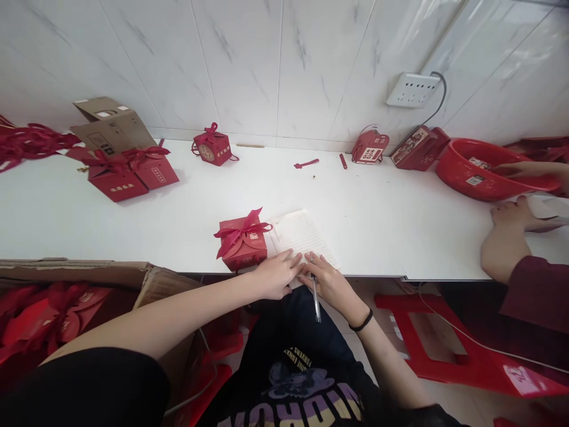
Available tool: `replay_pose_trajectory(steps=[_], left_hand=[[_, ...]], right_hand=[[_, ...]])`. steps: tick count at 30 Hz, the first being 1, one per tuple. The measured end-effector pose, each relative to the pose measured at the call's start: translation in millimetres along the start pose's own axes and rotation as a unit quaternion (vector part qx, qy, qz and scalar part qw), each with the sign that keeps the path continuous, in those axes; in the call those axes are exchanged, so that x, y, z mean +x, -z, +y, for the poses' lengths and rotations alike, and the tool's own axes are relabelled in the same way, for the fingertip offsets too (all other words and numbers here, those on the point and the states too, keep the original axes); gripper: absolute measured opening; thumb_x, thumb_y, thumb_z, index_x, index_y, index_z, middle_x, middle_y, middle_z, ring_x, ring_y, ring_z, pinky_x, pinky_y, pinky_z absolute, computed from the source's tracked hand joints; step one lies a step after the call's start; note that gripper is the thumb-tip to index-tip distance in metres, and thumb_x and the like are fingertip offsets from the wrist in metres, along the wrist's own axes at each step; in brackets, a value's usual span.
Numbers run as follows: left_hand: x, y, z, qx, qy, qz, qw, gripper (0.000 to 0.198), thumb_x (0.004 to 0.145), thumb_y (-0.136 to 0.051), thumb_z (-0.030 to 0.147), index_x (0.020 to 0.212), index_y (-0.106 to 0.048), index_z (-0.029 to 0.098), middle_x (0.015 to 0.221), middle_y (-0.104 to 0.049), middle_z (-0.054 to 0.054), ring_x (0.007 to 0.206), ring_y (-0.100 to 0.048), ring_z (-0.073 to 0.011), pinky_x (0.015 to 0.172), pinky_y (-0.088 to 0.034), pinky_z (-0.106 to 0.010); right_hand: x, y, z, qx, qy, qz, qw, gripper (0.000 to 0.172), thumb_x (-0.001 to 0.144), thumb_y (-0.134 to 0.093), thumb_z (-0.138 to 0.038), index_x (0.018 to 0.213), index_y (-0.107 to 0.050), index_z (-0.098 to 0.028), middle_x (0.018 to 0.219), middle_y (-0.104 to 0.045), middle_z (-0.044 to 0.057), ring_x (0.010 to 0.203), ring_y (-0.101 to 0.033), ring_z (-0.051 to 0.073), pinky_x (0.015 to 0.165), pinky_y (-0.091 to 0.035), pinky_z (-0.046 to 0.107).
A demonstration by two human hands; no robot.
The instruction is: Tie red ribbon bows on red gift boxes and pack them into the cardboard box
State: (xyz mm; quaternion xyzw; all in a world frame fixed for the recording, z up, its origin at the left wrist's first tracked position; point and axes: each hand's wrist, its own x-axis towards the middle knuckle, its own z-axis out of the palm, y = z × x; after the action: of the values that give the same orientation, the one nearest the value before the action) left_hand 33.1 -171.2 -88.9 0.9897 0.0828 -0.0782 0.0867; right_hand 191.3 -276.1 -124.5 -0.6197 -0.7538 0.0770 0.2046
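Note:
A lined paper notebook lies at the front edge of the white table, its lower edge under both hands. My left hand is closed on that lower edge, fingers bent over the paper; its thumb is partly hidden. Between the fingers of my right hand is a pen, its clear barrel pointing down toward my lap. The right fingertips also touch the paper, close to the left ones. Just left of the notebook stands a red gift box tied with a ribbon bow.
More red boxes stand on the table, at left and back. A cardboard carton of boxes sits at lower left. On the right, another person's hand reaches into a red basin. A red stool stands below.

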Motion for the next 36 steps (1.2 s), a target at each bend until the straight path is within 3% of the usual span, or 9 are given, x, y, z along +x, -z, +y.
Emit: replay_pose_trajectory(steps=[4,8,14,20,26,31,36], left_hand=[[-1.2,7.2,-2.7,-0.036,-0.005,-0.018,0.999,0.058,0.077,-0.057,0.032,0.126,-0.044,0.004,0.139,-0.039,-0.019,0.13,-0.032,-0.0332,0.102,-0.034,-0.039],[3.1,-1.7,0.3,-0.019,0.03,0.037,0.999,0.039,0.086,-0.045,0.022,0.12,-0.047,0.003,0.129,-0.05,-0.02,0.125,-0.041,-0.0295,0.099,-0.038,-0.038],[10.3,-18.1,2.8,0.015,0.045,0.092,0.995,0.035,0.079,-0.049,0.003,0.114,-0.049,0.004,0.123,-0.055,-0.019,0.121,-0.046,-0.0294,0.096,-0.042,-0.038],[11.1,-23.6,-1.3,0.024,0.03,0.131,0.991,0.018,0.087,-0.048,0.017,0.101,-0.057,0.01,0.118,-0.059,-0.014,0.116,-0.051,-0.0267,0.096,-0.043,-0.038],[8.0,-14.8,1.0,-0.019,0.048,0.114,0.992,0.022,0.091,-0.044,0.024,0.1,-0.06,0.013,0.12,-0.059,-0.01,0.119,-0.049,-0.0277,0.093,-0.046,-0.04],[5.9,-4.7,4.4,-0.019,0.059,0.083,0.995,0.027,0.093,-0.039,0.027,0.101,-0.062,0.014,0.125,-0.057,-0.009,0.12,-0.048,-0.0283,0.094,-0.045,-0.04],[2.1,-6.0,1.3,0.012,0.014,0.075,0.997,0.031,0.087,-0.049,0.035,0.106,-0.059,0.012,0.129,-0.052,-0.014,0.122,-0.044,-0.0323,0.093,-0.043,-0.042]], right_hand=[[1.3,0.8,-2.5,-0.032,0.018,0.005,0.999,0.015,0.092,-0.043,-0.02,0.096,-0.056,-0.013,0.121,-0.054,0.022,0.121,-0.044,0.032,0.096,-0.044,0.052],[-1.9,-1.9,-4.4,-0.032,0.031,0.028,0.999,0.017,0.093,-0.038,-0.017,0.092,-0.054,-0.014,0.118,-0.056,0.021,0.124,-0.041,0.031,0.097,-0.042,0.054],[-3.9,0.4,1.1,-0.003,0.049,0.016,0.999,0.005,0.088,-0.049,-0.016,0.091,-0.053,-0.015,0.121,-0.054,0.021,0.124,-0.04,0.033,0.097,-0.042,0.054],[-3.6,-2.9,1.4,0.004,0.049,0.047,0.998,0.015,0.092,-0.04,-0.017,0.09,-0.055,-0.016,0.119,-0.057,0.019,0.124,-0.041,0.03,0.098,-0.042,0.054],[-4.6,-4.1,-1.2,-0.002,0.049,0.075,0.996,0.02,0.095,-0.038,-0.021,0.092,-0.057,-0.013,0.118,-0.057,0.021,0.122,-0.043,0.031,0.098,-0.041,0.053],[-6.9,-2.7,-0.5,0.026,0.055,0.084,0.995,0.019,0.095,-0.037,-0.019,0.095,-0.056,-0.015,0.115,-0.06,0.017,0.122,-0.044,0.029,0.1,-0.039,0.054],[-9.5,-5.3,-1.9,0.044,0.058,0.084,0.994,0.016,0.094,-0.039,-0.017,0.091,-0.055,-0.016,0.118,-0.058,0.017,0.123,-0.043,0.028,0.1,-0.032,0.06]])
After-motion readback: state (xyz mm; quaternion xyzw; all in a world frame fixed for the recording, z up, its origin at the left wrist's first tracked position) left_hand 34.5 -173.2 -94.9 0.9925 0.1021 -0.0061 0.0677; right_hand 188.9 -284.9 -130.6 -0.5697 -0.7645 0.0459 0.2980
